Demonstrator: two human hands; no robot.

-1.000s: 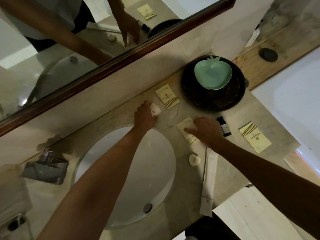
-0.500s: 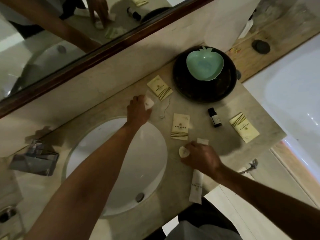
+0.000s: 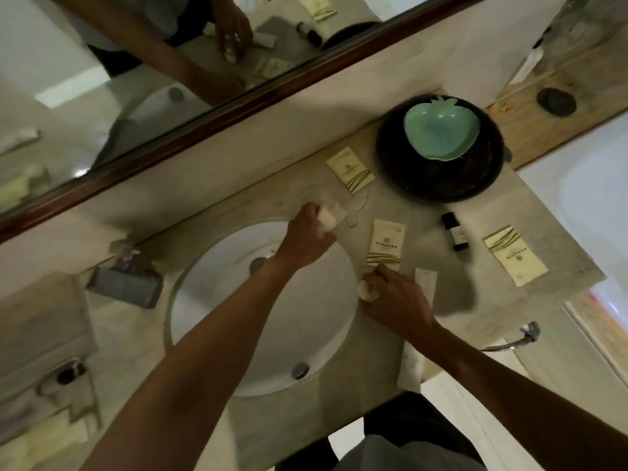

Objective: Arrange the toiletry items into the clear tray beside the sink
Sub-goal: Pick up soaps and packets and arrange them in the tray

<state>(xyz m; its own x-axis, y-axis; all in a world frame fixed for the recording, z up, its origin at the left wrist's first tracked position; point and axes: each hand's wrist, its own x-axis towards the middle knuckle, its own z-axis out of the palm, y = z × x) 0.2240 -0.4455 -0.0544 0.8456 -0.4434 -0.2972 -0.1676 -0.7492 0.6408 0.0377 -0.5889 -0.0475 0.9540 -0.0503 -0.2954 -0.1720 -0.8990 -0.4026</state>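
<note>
Three cream sachets [image 3: 350, 174] [image 3: 386, 244] [image 3: 515, 255] flat on desk [image 3: 543, 212], one dark bottle [image 3: 454, 231] between two. Left hand [image 3: 307, 237] grips small white packet [image 3: 329, 217]; right hand [image 3: 394, 295] pinches round white soap [image 3: 366, 289]. Green apple-shaped dish [image 3: 441, 130] on black tray [image 3: 438, 181]. Long white tube [image 3: 423, 283] partly under right wrist. One sink [image 3: 217, 317].

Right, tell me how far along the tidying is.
Nothing looks put away yet: the green dish holds nothing. In hand: the left hand and right hand each grip a small white item. Left: three packets, the bottle, the tube.
</note>
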